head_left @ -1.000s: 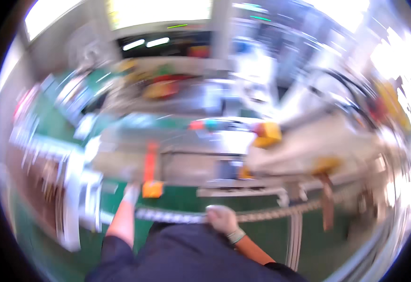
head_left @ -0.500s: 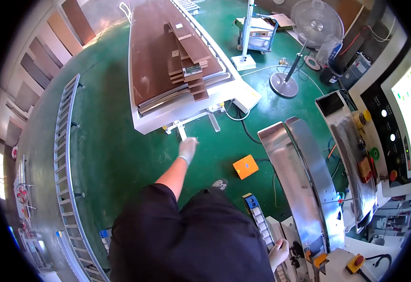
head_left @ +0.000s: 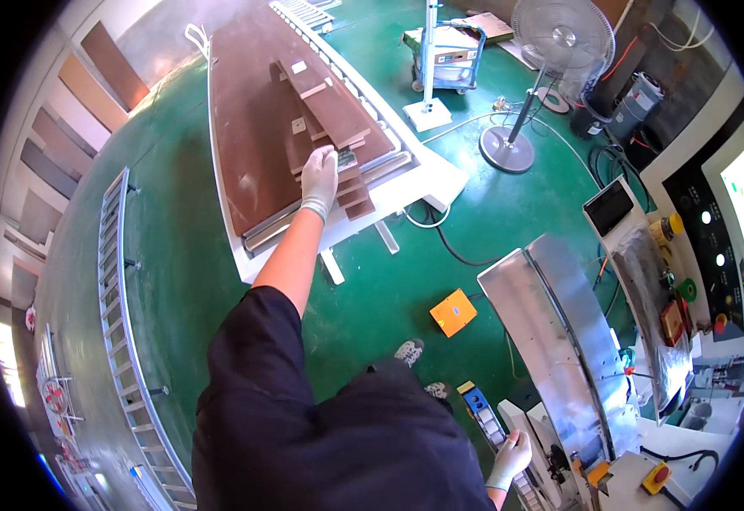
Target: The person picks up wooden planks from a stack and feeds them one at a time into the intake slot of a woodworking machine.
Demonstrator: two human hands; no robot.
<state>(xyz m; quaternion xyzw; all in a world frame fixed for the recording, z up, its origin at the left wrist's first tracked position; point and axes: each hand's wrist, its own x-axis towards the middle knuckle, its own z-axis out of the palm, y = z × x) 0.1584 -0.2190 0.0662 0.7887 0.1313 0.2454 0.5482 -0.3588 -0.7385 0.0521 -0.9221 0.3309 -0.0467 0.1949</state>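
Gloved left hand (head_left: 319, 177) grips a narrow brown strip (head_left: 348, 183) atop the stacked boards (head_left: 321, 94) on the white worktop (head_left: 423, 175); right hand (head_left: 509, 456) rests open (loosely) on the machine edge (head_left: 525, 434). Pulling one-handed could topple neighbouring strips.

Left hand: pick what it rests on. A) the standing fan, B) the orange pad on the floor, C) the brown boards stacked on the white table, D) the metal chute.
C: the gloved left hand lies on the stack of brown boards on the white table, far from the orange pad and the fan.
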